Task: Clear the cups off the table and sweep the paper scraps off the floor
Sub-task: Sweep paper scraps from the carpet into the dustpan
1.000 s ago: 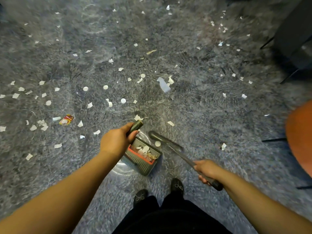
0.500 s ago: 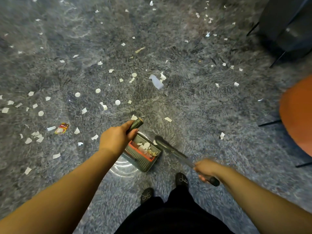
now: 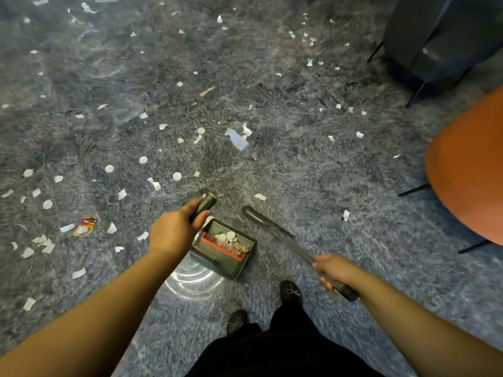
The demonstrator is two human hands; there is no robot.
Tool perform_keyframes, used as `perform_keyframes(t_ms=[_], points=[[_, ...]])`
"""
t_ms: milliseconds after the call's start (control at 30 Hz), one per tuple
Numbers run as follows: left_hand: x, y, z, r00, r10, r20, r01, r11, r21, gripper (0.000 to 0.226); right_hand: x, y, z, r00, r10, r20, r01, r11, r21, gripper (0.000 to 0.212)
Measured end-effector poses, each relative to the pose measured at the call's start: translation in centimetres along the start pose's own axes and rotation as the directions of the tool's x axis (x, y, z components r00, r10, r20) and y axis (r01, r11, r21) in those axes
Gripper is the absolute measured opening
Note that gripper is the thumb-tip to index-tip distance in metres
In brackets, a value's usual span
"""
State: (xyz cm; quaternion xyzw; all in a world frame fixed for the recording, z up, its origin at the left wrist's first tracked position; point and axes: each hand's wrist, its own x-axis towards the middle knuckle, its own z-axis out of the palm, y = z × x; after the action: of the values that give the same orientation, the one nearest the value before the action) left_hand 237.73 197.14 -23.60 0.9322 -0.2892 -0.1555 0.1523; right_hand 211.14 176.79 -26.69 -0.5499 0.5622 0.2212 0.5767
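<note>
White paper scraps [image 3: 177,176] lie scattered over the grey carpet [image 3: 299,172], thickest at the left and ahead. My left hand [image 3: 174,232] grips the dark upright handle [image 3: 204,205] of a grey dustpan [image 3: 226,251] with a red comb edge; several scraps lie inside the pan. My right hand [image 3: 330,269] grips the long broom handle [image 3: 299,251], and the dark broom head [image 3: 253,214] sits on the carpet just right of the pan. A larger pale scrap [image 3: 236,139] lies ahead. No cups are in view.
A red and yellow wrapper [image 3: 85,226] lies on the carpet at the left. An orange chair seat [image 3: 468,170] with dark legs stands at the right, and a dark chair or bin [image 3: 435,42] at the far right. My shoes [image 3: 290,291] are below the pan.
The broom head has swung away from the pan's mouth toward the right and forward. The dustpan and my left hand stay almost in place while the camera shifts.
</note>
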Motion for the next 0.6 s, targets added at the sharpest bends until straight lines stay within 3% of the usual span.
perform_keyframes(t_ms=[233,433,533,600], points=[[3.4,2.2,0.4,1.0,-0.007,-0.023,0.006,0.999,-0.04,0.045,2.7,-2.9,-3.8,0.996,-0.016,-0.084,0.025,0.994,0.106,0.039],[8.6,7.0,1.2,1.0,-0.02,-0.008,0.02,1.0,0.005,0.045,7.2,-7.1,-8.9,0.996,-0.016,-0.091,0.019,0.999,0.036,0.03],[10.8,8.6,2.0,0.999,0.014,0.03,-0.015,0.999,0.044,0.044,9.2,-9.1,-10.6,0.994,0.04,-0.105,-0.044,0.998,-0.041,0.009],[12.4,9.4,2.6,0.999,-0.006,0.043,0.003,0.998,0.067,0.045,10.6,-10.5,-11.7,0.991,0.094,-0.1,-0.103,0.991,-0.087,0.01]])
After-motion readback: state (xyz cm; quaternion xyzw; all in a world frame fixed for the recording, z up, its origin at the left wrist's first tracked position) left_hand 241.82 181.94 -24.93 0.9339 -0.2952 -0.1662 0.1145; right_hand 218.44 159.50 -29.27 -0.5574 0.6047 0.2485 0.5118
